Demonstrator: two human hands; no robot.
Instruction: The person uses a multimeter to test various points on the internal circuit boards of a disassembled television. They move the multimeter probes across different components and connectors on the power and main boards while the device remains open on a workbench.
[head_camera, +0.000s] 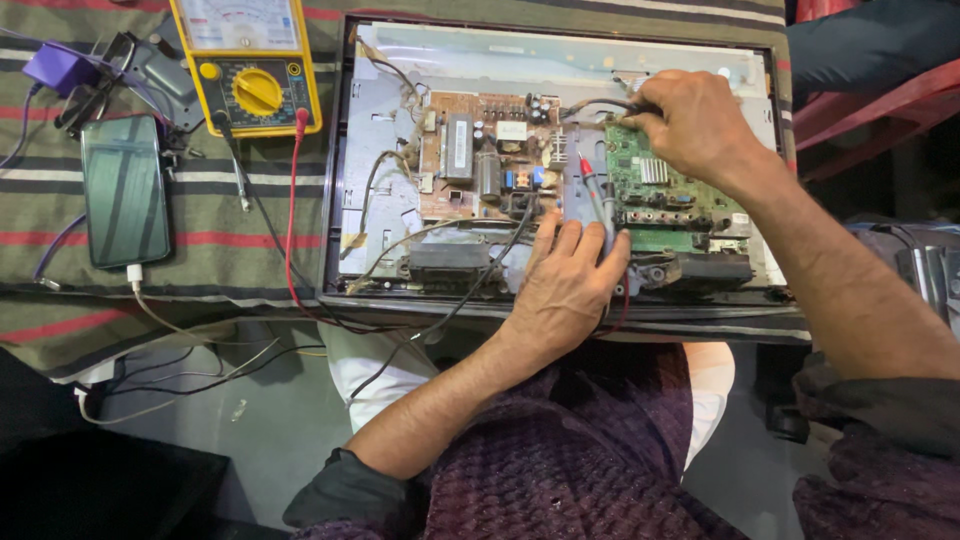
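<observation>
Nearest to you, your left hand (565, 285) rests on the front edge of an opened flat-screen set (380, 130) lying back-up on the table (200, 230), which is covered in a striped cloth. Its grip is closed around a red-tipped test probe (597, 200), whose point sits between the two circuit boards. The set's back cover is off, showing a silver metal chassis inside a dark frame. A tan power board (480, 150) with coils and capacitors lies mid-left; a green main board (655, 190) with a small silver heat sink lies to its right. Farther back, your right hand (695, 120) pinches a dark cable (590, 105) at the green board's upper edge. At far left sit a yellow multimeter (250, 65) and a dark phone (125, 190).
</observation>
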